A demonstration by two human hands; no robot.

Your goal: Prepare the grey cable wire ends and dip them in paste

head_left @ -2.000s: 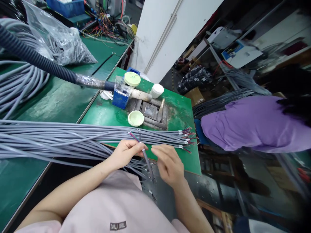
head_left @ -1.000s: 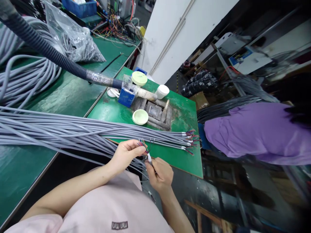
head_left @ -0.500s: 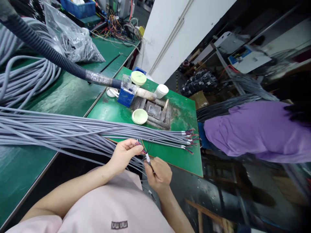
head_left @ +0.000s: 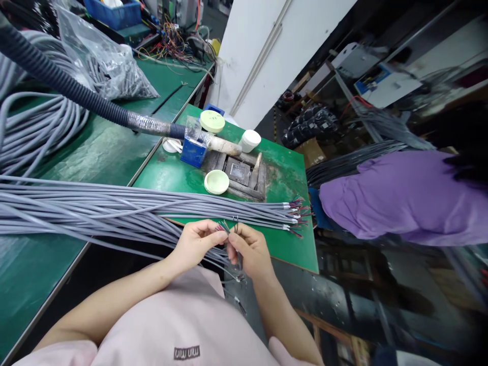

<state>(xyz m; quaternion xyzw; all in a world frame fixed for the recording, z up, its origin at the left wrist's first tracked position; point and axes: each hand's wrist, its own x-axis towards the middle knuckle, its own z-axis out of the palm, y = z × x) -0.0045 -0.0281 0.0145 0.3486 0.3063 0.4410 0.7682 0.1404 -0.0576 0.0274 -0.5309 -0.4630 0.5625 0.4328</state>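
left hand, right hand, close together, both pinching, forearms angled inward

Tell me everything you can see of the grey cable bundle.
The grey cable bundle is many long, smooth sheathed cables lying side by side across the green bench. The far ends show white collars and short red wires. Some strands droop off the edge; one stripped end sits between the left hand and right hand.

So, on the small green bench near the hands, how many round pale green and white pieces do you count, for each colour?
Pale green: 2, a round lid and a round dish
White: 2, a tub and a shallow dish
Total: 4
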